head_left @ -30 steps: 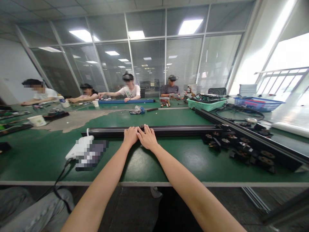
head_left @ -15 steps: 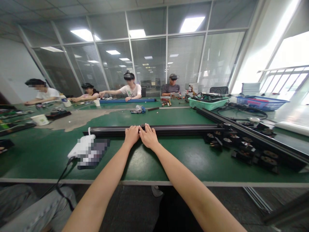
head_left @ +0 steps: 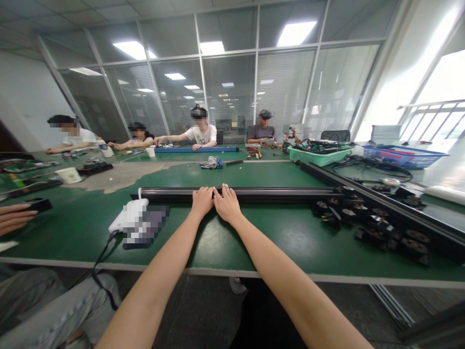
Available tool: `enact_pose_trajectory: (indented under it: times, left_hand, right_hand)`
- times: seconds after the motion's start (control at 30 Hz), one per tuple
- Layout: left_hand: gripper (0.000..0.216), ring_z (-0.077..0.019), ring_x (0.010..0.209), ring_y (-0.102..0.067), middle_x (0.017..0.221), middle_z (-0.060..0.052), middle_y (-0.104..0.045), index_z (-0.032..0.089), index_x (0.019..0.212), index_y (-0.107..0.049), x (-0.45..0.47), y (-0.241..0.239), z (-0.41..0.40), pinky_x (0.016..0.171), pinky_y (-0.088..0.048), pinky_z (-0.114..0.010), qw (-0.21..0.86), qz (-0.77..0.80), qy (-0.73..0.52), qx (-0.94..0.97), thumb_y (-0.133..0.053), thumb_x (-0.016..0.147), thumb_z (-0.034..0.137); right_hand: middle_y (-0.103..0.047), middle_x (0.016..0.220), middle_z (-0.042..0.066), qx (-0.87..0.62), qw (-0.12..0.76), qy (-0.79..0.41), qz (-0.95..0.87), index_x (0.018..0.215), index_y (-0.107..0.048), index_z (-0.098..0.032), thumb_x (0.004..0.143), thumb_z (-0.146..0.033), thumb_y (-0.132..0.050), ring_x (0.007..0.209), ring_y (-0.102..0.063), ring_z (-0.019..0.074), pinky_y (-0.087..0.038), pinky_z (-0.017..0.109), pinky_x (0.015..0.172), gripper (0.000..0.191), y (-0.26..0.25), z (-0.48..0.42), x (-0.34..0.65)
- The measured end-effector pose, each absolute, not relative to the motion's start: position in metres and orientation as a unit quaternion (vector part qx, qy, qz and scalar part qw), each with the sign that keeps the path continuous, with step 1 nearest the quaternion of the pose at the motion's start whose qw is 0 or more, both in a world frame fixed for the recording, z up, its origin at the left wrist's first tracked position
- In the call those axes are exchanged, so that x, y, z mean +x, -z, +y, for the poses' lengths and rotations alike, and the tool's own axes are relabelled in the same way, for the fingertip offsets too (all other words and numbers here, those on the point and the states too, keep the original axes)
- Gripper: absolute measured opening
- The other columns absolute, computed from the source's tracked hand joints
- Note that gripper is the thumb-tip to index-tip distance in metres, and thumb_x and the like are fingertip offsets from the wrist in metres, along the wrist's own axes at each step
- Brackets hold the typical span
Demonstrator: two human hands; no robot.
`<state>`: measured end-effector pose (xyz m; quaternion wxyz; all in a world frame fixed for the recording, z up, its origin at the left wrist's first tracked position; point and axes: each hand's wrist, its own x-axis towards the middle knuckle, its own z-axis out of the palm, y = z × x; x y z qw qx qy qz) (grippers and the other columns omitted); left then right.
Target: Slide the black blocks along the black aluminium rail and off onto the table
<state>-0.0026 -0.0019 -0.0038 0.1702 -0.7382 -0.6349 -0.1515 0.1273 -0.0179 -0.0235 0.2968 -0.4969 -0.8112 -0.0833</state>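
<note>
A long black metal rail [head_left: 276,194] lies across the green table [head_left: 254,242] in front of me. Both my arms reach straight out to its middle. My left hand [head_left: 202,200] rests on the rail's near edge with its fingers curled over it. My right hand [head_left: 228,203] sits right beside it, touching it, with fingers stretched flat on top of the rail. Neither hand lifts anything.
Several small black parts [head_left: 366,220] lie at the right beside a second long rail [head_left: 385,203]. A white device with a cable [head_left: 129,218] lies left of my hands. A neighbour's hand [head_left: 12,217] shows at far left. Several people sit across the table, near green [head_left: 317,156] and blue [head_left: 403,156] baskets.
My hands have stayed on the rail. The view has shifted slightly, and a neighbour's hand has come into sight at the far left.
</note>
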Motion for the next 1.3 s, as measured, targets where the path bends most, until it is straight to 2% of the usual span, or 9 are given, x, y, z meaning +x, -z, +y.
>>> enact_pose_trajectory:
  times: [0.2, 0.5, 0.73, 1.3]
  left_hand:
    - [0.027, -0.0292, 0.116, -0.056, 0.119, -0.014, -0.068, 0.018, 0.112, -0.063, -0.003, 0.003, -0.003, 0.092, -0.043, -0.044, 0.169, -0.635, 0.143, -0.740, -0.042, 0.097, 0.023]
    - [0.026, -0.0286, 0.114, -0.057, 0.118, -0.013, -0.069, 0.018, 0.111, -0.063, -0.004, 0.006, 0.000, 0.090, -0.045, -0.043, 0.190, -0.630, 0.147, -0.739, -0.042, 0.097, 0.023]
    - [0.026, -0.0284, 0.113, -0.058, 0.117, -0.013, -0.069, 0.018, 0.112, -0.064, -0.004, 0.006, 0.000, 0.090, -0.045, -0.043, 0.190, -0.631, 0.147, -0.738, -0.044, 0.097, 0.024]
    - [0.025, -0.0280, 0.112, -0.059, 0.114, -0.013, -0.069, 0.018, 0.105, -0.063, -0.003, 0.005, -0.002, 0.088, -0.044, -0.042, 0.196, -0.633, 0.142, -0.735, -0.040, 0.100, 0.025]
  right_hand:
    - [-0.038, 0.159, 0.019, -0.504, 0.295, 0.070, -0.809, 0.153, -0.045, -0.015, 0.106, -0.030, -0.029, 0.150, -0.030, 0.0270, -0.021, 0.045, 0.121, 0.052, 0.020, -0.020, 0.125]
    - [-0.042, 0.155, 0.022, -0.507, 0.293, 0.100, -0.804, 0.150, -0.049, -0.015, 0.106, -0.030, -0.031, 0.148, -0.034, 0.0292, -0.032, 0.044, 0.115, 0.050, 0.020, -0.018, 0.123]
    - [-0.043, 0.154, 0.024, -0.503, 0.290, 0.124, -0.805, 0.150, -0.049, -0.014, 0.106, -0.030, -0.030, 0.146, -0.036, 0.0302, -0.035, 0.044, 0.112, 0.051, 0.023, -0.015, 0.123]
    - [-0.043, 0.149, 0.033, -0.524, 0.260, 0.159, -0.796, 0.150, -0.048, -0.008, 0.106, -0.028, -0.027, 0.145, -0.037, 0.0358, -0.037, 0.048, 0.108, 0.053, 0.023, -0.017, 0.113]
